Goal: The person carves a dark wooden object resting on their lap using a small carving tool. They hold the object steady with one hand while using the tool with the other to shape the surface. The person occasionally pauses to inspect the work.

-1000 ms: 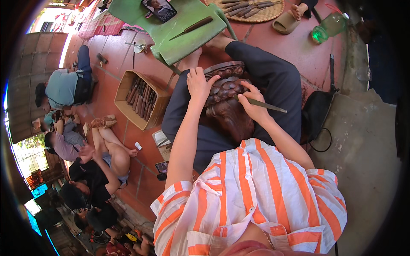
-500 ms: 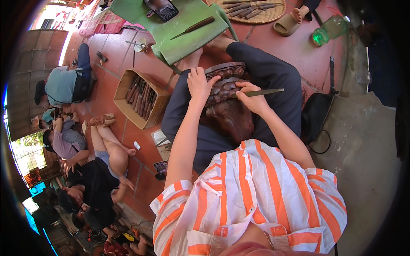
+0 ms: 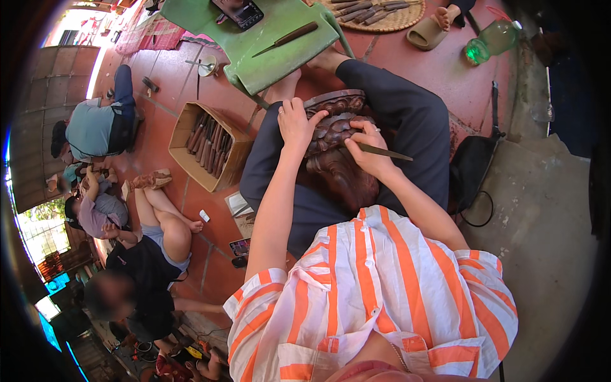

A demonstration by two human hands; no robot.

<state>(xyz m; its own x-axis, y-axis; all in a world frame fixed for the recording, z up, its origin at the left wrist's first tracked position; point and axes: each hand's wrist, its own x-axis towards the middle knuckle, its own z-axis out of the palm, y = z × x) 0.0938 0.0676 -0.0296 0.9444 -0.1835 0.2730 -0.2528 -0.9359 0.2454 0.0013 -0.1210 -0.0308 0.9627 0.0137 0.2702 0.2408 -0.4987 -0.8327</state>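
Observation:
A dark reddish-brown carved wooden piece with scrolled relief is propped between my thighs, its wide end away from me. My left hand steadies its left side, thumb pressed on the carving and fingers by the edge. My right hand is closed around a narrow, file-like metal tool and rests against the right side of the carving. The tool's tapered end sticks out to the right over my thigh. Its working end is hidden by my fingers and the wood.
A green plastic chair ahead carries a wood-handled tool and a phone. A cardboard box of wood-handled tools stands left. More tools lie on a woven tray. A green bottle lies right. Several people sit left.
My right hand has shifted slightly left and turned, so the tool's free end now points lower. My left hand stays put. At the left, a person in black has moved.

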